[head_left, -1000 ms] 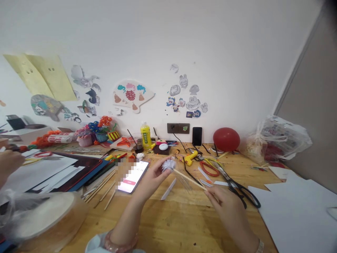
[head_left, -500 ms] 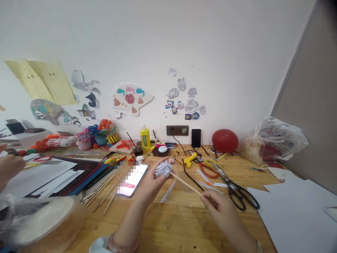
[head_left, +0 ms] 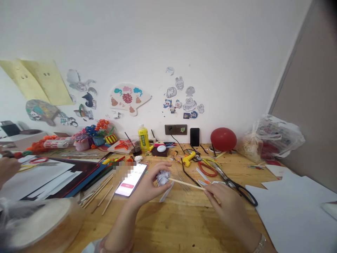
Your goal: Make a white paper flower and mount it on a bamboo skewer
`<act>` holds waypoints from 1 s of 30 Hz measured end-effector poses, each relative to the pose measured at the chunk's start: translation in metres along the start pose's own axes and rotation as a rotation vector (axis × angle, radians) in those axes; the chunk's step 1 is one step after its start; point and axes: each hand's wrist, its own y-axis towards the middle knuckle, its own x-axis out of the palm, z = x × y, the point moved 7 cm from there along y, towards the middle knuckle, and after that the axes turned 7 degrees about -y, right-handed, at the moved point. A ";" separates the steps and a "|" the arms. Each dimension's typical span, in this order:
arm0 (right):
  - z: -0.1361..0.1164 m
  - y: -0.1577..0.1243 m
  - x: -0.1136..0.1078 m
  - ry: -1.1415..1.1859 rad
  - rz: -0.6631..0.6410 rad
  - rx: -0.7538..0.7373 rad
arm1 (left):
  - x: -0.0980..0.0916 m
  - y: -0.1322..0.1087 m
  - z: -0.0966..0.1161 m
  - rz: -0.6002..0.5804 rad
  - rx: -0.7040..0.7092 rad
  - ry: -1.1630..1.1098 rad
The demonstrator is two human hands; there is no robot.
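My left hand (head_left: 147, 184) curls around a small white paper flower (head_left: 162, 176) that sits on the end of a thin wooden stick (head_left: 185, 183). My right hand (head_left: 223, 202) pinches the other end of that stick, low over the wooden table (head_left: 171, 225). The stick lies almost level between the two hands. A phone (head_left: 131, 179) with a lit screen lies just left of my left hand. A white paper strip (head_left: 165, 194) lies on the table under the flower.
Black scissors (head_left: 237, 186), red-handled scissors (head_left: 206, 168) and a yellow glue gun (head_left: 189, 159) lie beyond my right hand. A red balloon (head_left: 223, 139) and a plastic bag (head_left: 273, 138) sit at the back right. White sheets (head_left: 295, 211) cover the right. Another person's hand (head_left: 6, 168) is at far left.
The flower and stick have come down from raised to near the tabletop, and the stick has levelled out. My left fingers have closed more around the flower.
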 end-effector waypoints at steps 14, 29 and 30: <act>0.006 -0.002 0.011 0.091 -0.086 0.101 | -0.003 0.001 -0.001 0.034 0.009 0.025; 0.009 -0.001 0.012 0.064 -0.126 0.093 | -0.001 -0.001 0.013 -0.077 0.119 0.169; 0.009 -0.001 0.012 0.064 -0.120 0.092 | -0.001 0.000 0.014 -0.072 0.131 0.178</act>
